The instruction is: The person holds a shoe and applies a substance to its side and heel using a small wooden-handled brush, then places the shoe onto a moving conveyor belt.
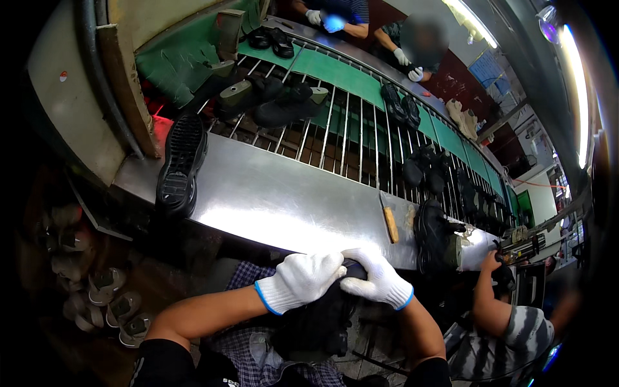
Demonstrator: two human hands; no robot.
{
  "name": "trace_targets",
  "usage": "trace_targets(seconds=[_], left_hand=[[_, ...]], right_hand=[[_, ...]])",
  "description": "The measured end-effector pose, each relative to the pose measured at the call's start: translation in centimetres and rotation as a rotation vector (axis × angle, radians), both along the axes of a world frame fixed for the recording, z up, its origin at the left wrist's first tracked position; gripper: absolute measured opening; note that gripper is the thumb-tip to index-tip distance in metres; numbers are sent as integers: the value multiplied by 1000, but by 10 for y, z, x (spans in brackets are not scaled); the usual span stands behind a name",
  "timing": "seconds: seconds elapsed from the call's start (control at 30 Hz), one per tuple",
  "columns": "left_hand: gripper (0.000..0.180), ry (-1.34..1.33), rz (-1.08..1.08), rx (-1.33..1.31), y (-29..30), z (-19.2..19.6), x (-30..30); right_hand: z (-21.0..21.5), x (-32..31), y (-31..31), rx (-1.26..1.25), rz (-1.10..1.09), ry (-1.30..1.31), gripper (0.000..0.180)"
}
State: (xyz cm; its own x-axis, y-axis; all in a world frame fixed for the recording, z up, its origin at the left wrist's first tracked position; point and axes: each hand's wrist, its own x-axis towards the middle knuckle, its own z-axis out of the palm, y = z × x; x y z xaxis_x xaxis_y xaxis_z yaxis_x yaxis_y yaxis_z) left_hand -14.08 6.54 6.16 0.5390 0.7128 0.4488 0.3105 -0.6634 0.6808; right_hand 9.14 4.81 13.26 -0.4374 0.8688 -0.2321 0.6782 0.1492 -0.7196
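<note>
A: Below the near edge of the steel counter (271,200), on the lap — black shoe (319,322), long axis running from the body up toward the counter edge.

B: Hands?

A: Both gloved white, both clamped over its far end. Left hand (300,278) wraps the top from the left; right hand (377,276) closes from the right, fingers touching the left glove. Neither is nearer — they meet on it.

B: Surface?

A: Another black shoe (179,164) lies sole-up at the counter's far left corner; a wood-handled tool (389,222) sits toward its right end. Rod conveyor (348,132) beyond, more shoes on it.

B: Room?

A: Other workers to the right and across the line.
</note>
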Motion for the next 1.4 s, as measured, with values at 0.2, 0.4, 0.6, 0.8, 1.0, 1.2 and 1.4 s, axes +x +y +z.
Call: trace_targets(seconds=[0.2, 0.4, 0.6, 0.8, 1.0, 1.2, 1.4], left_hand=[[72, -139, -151, -38, -17, -10, -60], [83, -197, -305, -296, -16, -16, -41], [60, -408, -463, -728, 13, -6, -29], [62, -471, -575, -1001, 20, -19, -23], [75, -107, -305, -434, -17, 10, -31], [74, -141, -317, -306, -28, 7, -43], [75, -348, -272, -706, -50, -42, -99]], right_hand=[[11, 12, -17, 102, -92, -6, 88], [20, 3, -12, 67, -13, 34, 84], [34, 1, -11, 128, 35, 39, 75], [31, -1, -15, 94, -14, 99, 69], [4, 14, -25, 23, -87, 88, 70], [-10, 13, -42, 47, -309, 232, 87], [6, -26, -76, 618, -705, 579, 91]])
